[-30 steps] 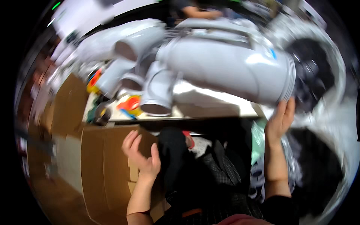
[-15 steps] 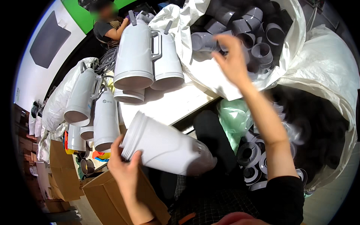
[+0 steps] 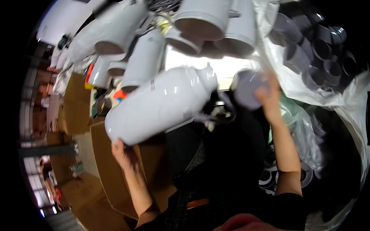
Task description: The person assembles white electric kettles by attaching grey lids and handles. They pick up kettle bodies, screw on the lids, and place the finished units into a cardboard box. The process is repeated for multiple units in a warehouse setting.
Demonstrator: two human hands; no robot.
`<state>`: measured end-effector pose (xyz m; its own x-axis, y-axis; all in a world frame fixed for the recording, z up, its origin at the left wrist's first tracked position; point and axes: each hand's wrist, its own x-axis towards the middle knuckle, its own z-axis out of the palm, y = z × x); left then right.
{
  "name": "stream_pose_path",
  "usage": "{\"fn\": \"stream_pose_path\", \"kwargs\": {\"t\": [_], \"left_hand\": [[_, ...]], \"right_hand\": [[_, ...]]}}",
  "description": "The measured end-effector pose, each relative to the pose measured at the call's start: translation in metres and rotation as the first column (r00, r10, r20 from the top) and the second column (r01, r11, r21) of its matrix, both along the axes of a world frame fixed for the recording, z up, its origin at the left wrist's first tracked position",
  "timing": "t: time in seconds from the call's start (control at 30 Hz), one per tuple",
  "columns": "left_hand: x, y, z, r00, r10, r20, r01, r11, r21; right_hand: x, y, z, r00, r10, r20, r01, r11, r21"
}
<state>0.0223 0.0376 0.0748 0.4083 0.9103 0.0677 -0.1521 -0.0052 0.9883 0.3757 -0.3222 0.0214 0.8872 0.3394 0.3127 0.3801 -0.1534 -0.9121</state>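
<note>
Editor: What am I looking at from your end of the link?

Operator: Mid-frame on my feed, a pale grey jug (image 3: 158, 106) hangs at a slant, its lower end toward the left of the frame and its narrower, spouted end toward the centre. A left hand (image 3: 122, 156) grips that lower end, fingers bent at the edge; I cannot see all of them.

Editor: And the other hand?

Operator: Right of centre, a right hand (image 3: 268, 94) has hold of a grey cup (image 3: 246, 89), its fingers closed in on the near side. Both are blurred, so I cannot tell exactly how each finger sits. The cup is apart from the jug, just beyond its spouted end.

Editor: What surrounds them?

Operator: Across the top of the frame, more jugs (image 3: 204, 15) rest on a white surface (image 3: 231, 65), their round ends facing the lower part of the picture. At upper right I see a white sack (image 3: 277, 69) holding a heap of dark grey cups (image 3: 296, 57). Below the sack, a pale green plastic bag (image 3: 287, 109) sits near the right forearm; at lower left, an open cardboard box (image 3: 106, 169) stands beneath the jug.
</note>
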Motion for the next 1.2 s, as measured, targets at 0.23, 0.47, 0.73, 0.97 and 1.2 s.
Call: {"fn": "stream_pose_path", "kwargs": {"t": [0.23,0.47,0.73,0.97,1.2], "left_hand": [[0.015,0.006,-0.022,0.968,-0.054,0.245,0.133,0.938,-0.320],[0.021,-0.012,-0.056,0.892,-0.011,0.451,0.334,0.688,-0.644],[0.055,-0.021,-0.114,0.716,0.023,0.698,0.620,0.438,-0.651],[0.033,-0.048,-0.069,0.873,0.021,0.487,0.342,0.685,-0.643],[0.065,-0.072,-0.047,0.946,-0.156,0.285,0.250,0.911,-0.329]], "right_hand": [[-0.040,0.013,-0.007,0.532,0.386,-0.754,0.184,0.817,0.547],[-0.034,0.022,0.076,0.552,0.776,-0.306,-0.093,0.422,0.902],[-0.048,-0.008,0.051,0.561,0.717,-0.415,0.080,0.452,0.888],[-0.061,-0.163,0.001,0.677,-0.030,-0.735,0.222,0.961,0.165],[-0.140,-0.161,0.056,0.622,0.436,-0.650,-0.477,0.870,0.126]]}}
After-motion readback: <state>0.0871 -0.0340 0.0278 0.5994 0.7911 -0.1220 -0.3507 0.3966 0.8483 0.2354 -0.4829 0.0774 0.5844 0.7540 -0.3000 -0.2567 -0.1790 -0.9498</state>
